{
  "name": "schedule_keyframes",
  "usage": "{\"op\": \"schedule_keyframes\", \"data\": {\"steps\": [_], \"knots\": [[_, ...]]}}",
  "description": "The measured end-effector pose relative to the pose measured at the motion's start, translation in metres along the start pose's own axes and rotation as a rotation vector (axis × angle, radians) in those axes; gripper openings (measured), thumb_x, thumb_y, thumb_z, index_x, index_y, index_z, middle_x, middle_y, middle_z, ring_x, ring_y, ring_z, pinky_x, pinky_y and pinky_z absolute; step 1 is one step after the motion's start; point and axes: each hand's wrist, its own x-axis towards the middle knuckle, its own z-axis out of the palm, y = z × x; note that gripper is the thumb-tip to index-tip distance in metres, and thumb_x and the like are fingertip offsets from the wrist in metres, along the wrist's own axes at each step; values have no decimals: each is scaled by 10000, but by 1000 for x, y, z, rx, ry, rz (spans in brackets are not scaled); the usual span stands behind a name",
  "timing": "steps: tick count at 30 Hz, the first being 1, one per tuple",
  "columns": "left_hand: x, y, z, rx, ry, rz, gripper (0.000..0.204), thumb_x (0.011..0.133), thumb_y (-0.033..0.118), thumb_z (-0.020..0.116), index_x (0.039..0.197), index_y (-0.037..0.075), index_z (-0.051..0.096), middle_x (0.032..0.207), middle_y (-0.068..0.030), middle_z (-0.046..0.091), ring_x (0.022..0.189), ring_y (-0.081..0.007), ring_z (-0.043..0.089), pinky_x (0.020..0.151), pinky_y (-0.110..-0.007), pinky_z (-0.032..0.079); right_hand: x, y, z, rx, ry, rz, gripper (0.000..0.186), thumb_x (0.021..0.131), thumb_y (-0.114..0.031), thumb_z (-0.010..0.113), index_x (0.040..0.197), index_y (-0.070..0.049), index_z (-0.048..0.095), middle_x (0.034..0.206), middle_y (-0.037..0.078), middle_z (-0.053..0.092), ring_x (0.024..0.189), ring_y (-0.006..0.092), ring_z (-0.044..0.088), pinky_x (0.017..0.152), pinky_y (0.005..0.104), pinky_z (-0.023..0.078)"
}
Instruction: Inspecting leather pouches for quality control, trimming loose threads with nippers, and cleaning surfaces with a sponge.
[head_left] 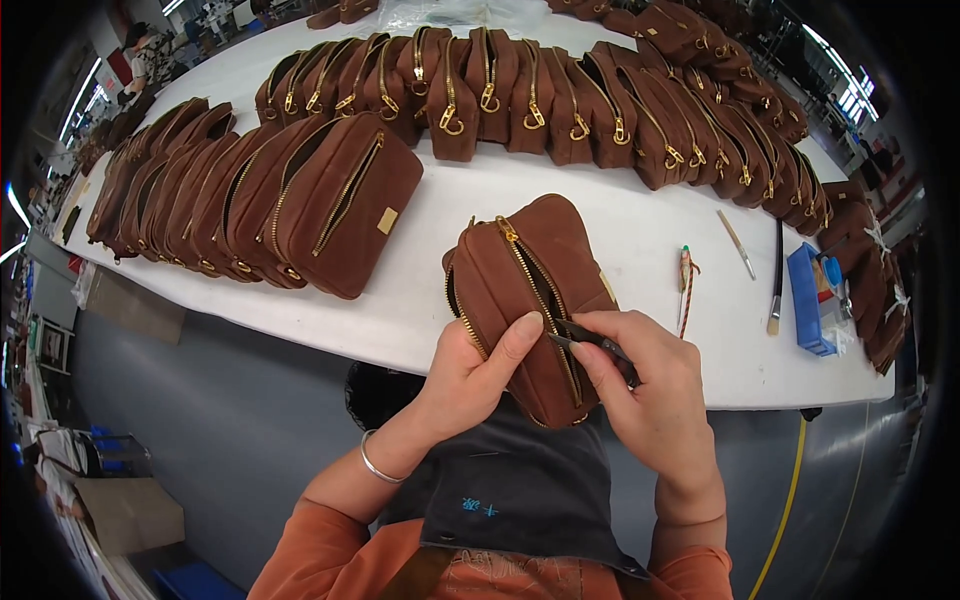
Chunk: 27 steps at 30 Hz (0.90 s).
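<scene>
A brown zip pouch [498,285] is tilted at the table's front edge. My left hand [472,372] grips its left side, the thumb pressed on the fabric beside the gold-toothed zip [533,282]. This zip is partly parted, and its gold slider [508,232] sits at the far end. My right hand [648,385] is closed around small dark thread snips [622,362]. Their blade tips touch or nearly touch the zip, close to my left thumb. Whether a thread lies between the blades is too small to tell.
Similar brown pouches [490,85] stand in a curved row at the back, with more pouches [345,205] at left. On the right lie a red-and-green tool [686,270], a thin brush [737,245], a wider brush [776,290] and a blue bin [806,300].
</scene>
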Motion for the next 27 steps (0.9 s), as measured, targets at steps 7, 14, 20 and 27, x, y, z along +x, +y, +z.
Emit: {"op": "schedule_keyframes", "data": {"steps": [7, 14, 20, 27], "knots": [[1, -2, 1, 5, 3, 10, 277, 1059, 213, 533, 1126, -34, 638, 968, -17, 675, 869, -63, 592, 757, -249, 506, 1, -2, -4, -82, -16, -76, 180, 867, -40, 694, 1043, -28, 656, 842, 113, 665, 712, 303, 654, 596, 375, 504], [0, -5, -3, 47, 22, -1, 278, 1058, 217, 535, 1117, -34, 640, 955, -26, 678, 860, -67, 598, 748, -254, 509, 3, -2, -9, -177, -107, -116, 149, 855, -48, 703, 998, -40, 664, 806, 97, 653, 696, 298, 651, 583, 376, 500], [15, -19, -11, -145, 120, -151, 329, 1064, 265, 520, 1185, -26, 615, 1059, -33, 680, 952, -83, 610, 827, -267, 515, -7, 14, -9, 54, -42, 51, 175, 871, -77, 719, 1033, -21, 686, 756, 102, 649, 629, 232, 633, 560, 338, 478], [10, -18, -34, 15, -62, -159, 408, 1039, 290, 569, 1288, -33, 562, 1211, -67, 644, 1085, -112, 586, 933, -302, 499, -10, 102, -13, -18, 198, 475, 211, 916, -94, 678, 1092, 23, 665, 723, 95, 622, 638, 156, 551, 607, 279, 453]]}}
